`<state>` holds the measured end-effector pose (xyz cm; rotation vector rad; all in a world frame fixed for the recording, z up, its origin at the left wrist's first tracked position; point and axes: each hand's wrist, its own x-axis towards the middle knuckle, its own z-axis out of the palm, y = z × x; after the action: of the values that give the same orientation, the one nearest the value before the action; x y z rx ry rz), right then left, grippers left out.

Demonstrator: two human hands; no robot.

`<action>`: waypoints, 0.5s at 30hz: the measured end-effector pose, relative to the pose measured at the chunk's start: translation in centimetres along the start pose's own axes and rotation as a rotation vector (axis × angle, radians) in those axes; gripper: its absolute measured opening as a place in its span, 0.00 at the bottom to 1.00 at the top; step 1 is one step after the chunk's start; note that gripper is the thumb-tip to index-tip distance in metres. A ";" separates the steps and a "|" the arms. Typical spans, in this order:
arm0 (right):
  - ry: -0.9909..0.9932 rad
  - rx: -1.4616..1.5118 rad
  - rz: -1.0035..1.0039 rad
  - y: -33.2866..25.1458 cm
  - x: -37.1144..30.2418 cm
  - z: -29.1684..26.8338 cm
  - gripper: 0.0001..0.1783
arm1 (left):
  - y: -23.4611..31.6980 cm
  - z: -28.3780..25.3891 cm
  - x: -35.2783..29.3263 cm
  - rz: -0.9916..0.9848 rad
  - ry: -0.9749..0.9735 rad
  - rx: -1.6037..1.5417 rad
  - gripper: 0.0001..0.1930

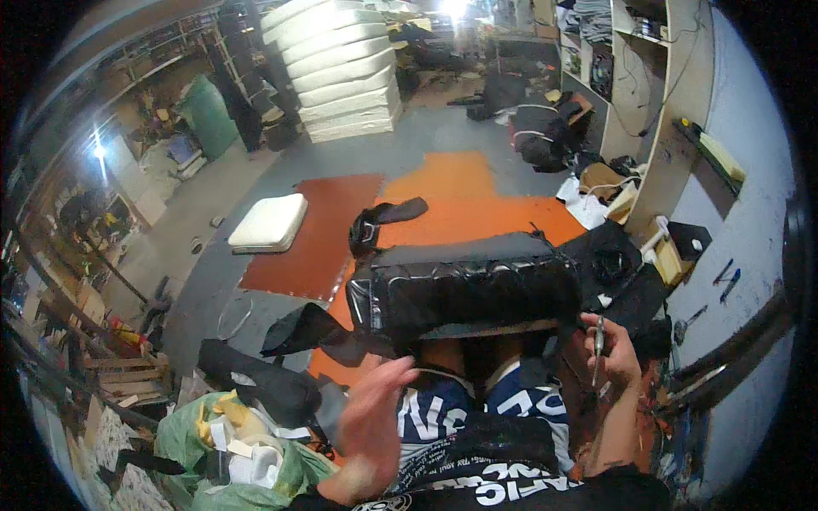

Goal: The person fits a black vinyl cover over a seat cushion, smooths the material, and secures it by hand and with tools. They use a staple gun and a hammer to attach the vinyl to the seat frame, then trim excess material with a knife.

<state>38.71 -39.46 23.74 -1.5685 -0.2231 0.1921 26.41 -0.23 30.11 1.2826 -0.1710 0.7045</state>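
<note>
In front of my knees lies a long cushion (pixel 477 289) in shiny black covering, its near side creased and puckered. My left hand (pixel 371 416) is raised below the cushion's left end, somewhat blurred, with its fingers stretched out and nothing in it. Close to the right end, my right hand (pixel 617 358) is closed around a slim silver metal tool (pixel 599 342) held upright; its exact kind is not clear. A loose black strip of fabric (pixel 311 332) trails from the cushion's left end, and a black strap (pixel 400 210) lies behind it.
A white foam pad (pixel 269 221) rests on a red-brown sheet (pixel 336 230) at left. Behind stands a tall stack of white foam blocks (pixel 336 72). Shelving (pixel 652 102) and piled black material (pixel 545 136) are at right. A green sack of scraps (pixel 192 426) sits by my left arm.
</note>
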 end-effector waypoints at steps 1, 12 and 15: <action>-0.005 0.009 0.015 -0.2 0.3 0.4 0.48 | 1.7 -0.2 -0.2 0.065 -0.043 -0.013 0.42; 0.120 0.208 0.036 1.6 3.0 2.9 0.43 | 6.6 8.4 4.4 -0.175 -1.395 -0.971 0.41; 0.100 0.248 -0.030 1.8 3.5 3.7 0.45 | 7.2 8.9 4.1 -0.223 -1.421 -0.998 0.41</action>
<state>41.18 -35.01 22.01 -1.3243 -0.1380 0.1128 27.89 -6.01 40.70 0.5721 -1.3188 -0.5877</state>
